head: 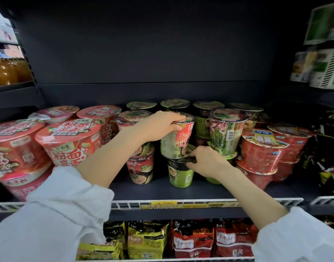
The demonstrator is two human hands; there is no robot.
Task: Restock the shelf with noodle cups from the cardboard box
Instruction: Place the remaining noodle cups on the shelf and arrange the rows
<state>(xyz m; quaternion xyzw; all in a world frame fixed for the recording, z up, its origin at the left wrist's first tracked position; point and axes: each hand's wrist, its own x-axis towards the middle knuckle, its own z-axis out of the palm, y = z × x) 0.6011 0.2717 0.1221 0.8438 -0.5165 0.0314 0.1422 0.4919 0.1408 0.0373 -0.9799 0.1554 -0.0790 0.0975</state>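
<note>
A: Dark metal shelf (162,190), red bowls (68,140) at nine o'clock. Hands?

B: Left hand (160,127) curls over the rim of the red-and-grey noodle cup (176,138), centre, resting tilted on the green cup (180,173). Right hand (206,161), four o'clock, pinches that green cup's lid.

A: Hazard?

B: Off-centre stacking; released early, the upper cup likely topples forward.

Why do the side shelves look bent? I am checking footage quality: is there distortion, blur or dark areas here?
Head view: wide-angle distortion bows the wire shelf rail and tilts the side shelves inward; the shelf's back panel is dark and underlit; the edges are soft, and the yellow price tag is too blurred to read; the left hand and its red noodle cup are fairly sharp.
</note>
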